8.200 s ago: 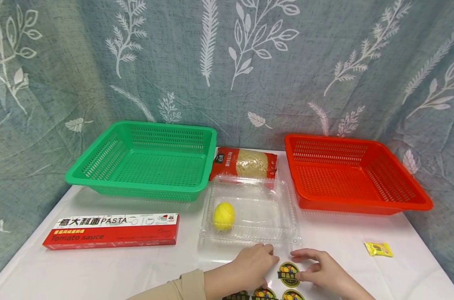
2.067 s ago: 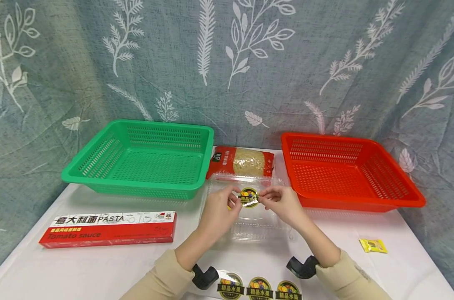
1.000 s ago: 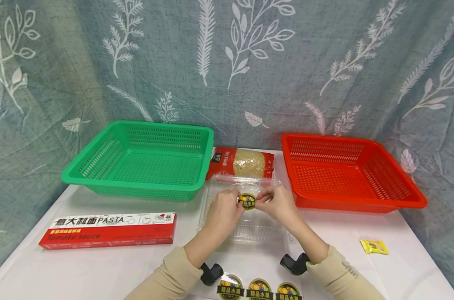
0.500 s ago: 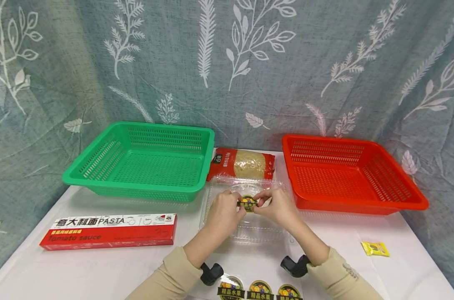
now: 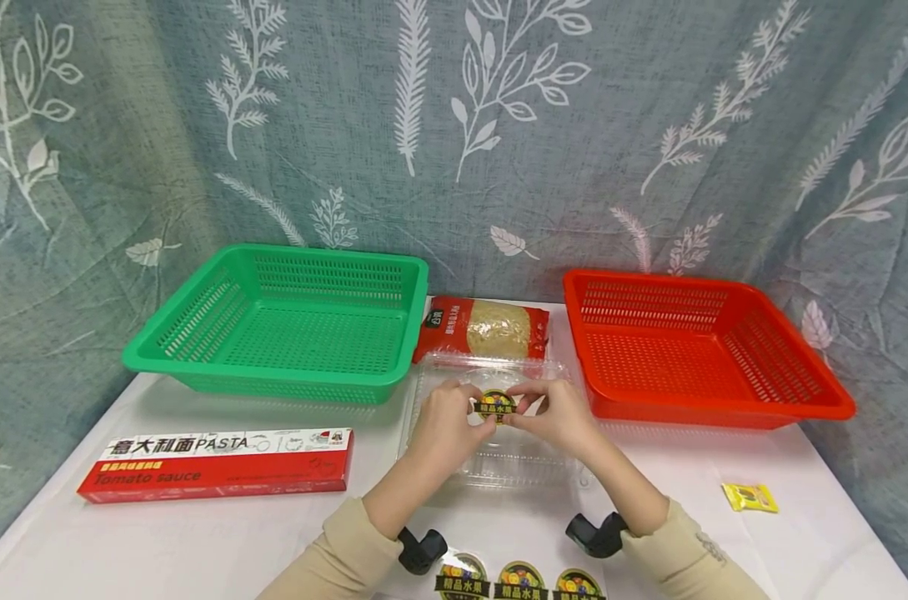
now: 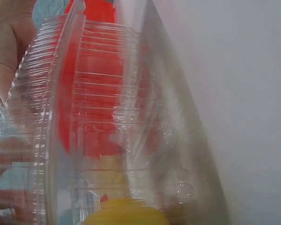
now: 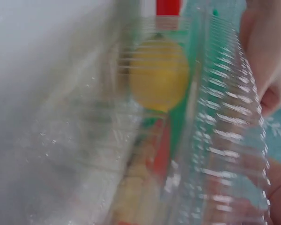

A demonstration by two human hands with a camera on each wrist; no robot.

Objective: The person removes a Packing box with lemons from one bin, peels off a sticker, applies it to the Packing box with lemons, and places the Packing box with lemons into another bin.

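- We set twelve o'clock at the curtain [image 5: 333, 100], with the clear container [image 5: 514, 471] at the middle of the dial
- Compared with the earliest view, we find both hands up at the container rather than down by the sheet at six o'clock, and one round fruit sticker [image 5: 495, 404] is there with them
- Over the last half second we see only a slight shift; the sticker stays above or on the container's top, its dark banner running from nine to three o'clock
- For the work in hand, we judge that freeing the sticker is done and positioning it is under way; whether it already touches the plastic we cannot tell
- The left hand [image 5: 448, 425] pinches the sticker's nine-o'clock edge
- The right hand [image 5: 554, 417] holds the three-o'clock edge between its fingertips
- The yellow fruit [image 7: 159, 75] we make out through the clear wall in the wrist views; from above, the left hand seems to cover it
- Around the dial we have a red bag [image 5: 487, 329] at twelve, the red basket [image 5: 656, 358] at two, a small yellow packet [image 5: 750, 497] between three and four, a row of three stickers [image 5: 521, 581] at six, the pasta box [image 5: 217, 471] between eight and nine, and the green basket [image 5: 311, 337] at ten
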